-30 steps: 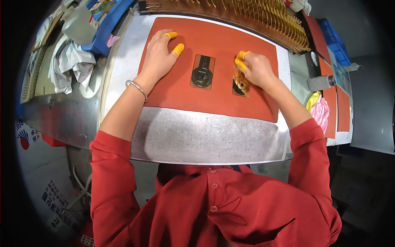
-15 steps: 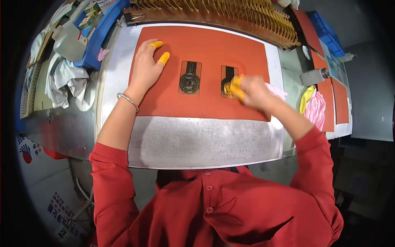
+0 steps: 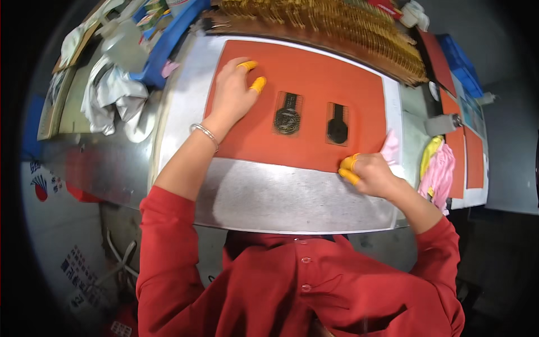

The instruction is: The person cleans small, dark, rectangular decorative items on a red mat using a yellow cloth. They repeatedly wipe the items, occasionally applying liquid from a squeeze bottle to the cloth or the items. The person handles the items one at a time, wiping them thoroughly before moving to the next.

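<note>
My left hand (image 3: 234,90) rests on the left part of the orange-red mat (image 3: 247,137), thumb and forefinger apart in yellow finger cots, holding nothing I can see. Two thin rectangular pieces lie side by side on the mat. The left piece (image 3: 288,114) carries a dark round shape with a band running up from it and fine gold-brown lines. The right piece (image 3: 337,123) has a similar, plain black shape. Nearer to me, at the mat's front edge, my right hand (image 3: 370,173) is closed, its cotted fingertips pinched together. What they hold, if anything, is hidden.
Along the back stands a long rack of gold-coloured parts (image 3: 325,28). Pink and yellow cloths (image 3: 439,163) and a grey bottle (image 3: 443,124) lie at right. Left are a blue tray (image 3: 163,59), a translucent jug (image 3: 124,48) and white cloths (image 3: 120,95). A metal sheet (image 3: 281,196) borders the mat.
My right hand has drawn off the right piece towards me, and the gold thing under its fingers no longer shows there. The left hand keeps its place on the mat. The whole view has shifted.
</note>
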Available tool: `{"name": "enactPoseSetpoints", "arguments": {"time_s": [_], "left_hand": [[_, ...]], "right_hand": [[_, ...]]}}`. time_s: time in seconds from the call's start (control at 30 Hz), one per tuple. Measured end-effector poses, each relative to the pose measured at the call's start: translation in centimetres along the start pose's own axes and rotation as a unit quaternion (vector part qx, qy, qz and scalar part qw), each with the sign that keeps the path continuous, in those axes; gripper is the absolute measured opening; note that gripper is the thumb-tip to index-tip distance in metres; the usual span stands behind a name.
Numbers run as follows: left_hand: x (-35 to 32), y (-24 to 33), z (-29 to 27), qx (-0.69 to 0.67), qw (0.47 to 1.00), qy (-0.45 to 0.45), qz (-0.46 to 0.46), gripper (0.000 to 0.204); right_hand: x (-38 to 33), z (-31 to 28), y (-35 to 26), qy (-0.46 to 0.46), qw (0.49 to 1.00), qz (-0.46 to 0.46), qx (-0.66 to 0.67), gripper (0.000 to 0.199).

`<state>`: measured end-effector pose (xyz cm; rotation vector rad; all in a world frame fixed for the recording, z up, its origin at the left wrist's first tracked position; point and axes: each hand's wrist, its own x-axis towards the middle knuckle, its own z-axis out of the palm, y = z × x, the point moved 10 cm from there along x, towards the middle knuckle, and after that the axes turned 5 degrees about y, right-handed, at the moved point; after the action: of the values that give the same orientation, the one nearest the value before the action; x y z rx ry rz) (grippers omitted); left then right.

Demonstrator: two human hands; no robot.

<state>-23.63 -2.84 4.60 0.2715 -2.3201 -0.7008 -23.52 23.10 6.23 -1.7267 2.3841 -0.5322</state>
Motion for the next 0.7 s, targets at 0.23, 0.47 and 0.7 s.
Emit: {"name": "enactPoseSetpoints", "arguments": {"time_s": [0.23,0.47,0.7], "left_hand": [[-0.4,-0.5,-0.5,-0.003,1.0,0.004,-0.016,0.03],[-0.4,-0.6,0.0,-0.006,1.0,0.001,-0.028,0.031],[-0.6,-0.2,-0.1,0.001,1.0,-0.002,-0.024,0.032]], "right_hand": [[10.2,-0.7,-2.0,0.069,0.994,0.041,0.074,0.016],[15.2,3.2,-0.1,0.058,0.997,0.043,-0.022,0.013],[16.7,2.0,1.4,0.089,0.995,0.024,-0.03,0.017]]}}
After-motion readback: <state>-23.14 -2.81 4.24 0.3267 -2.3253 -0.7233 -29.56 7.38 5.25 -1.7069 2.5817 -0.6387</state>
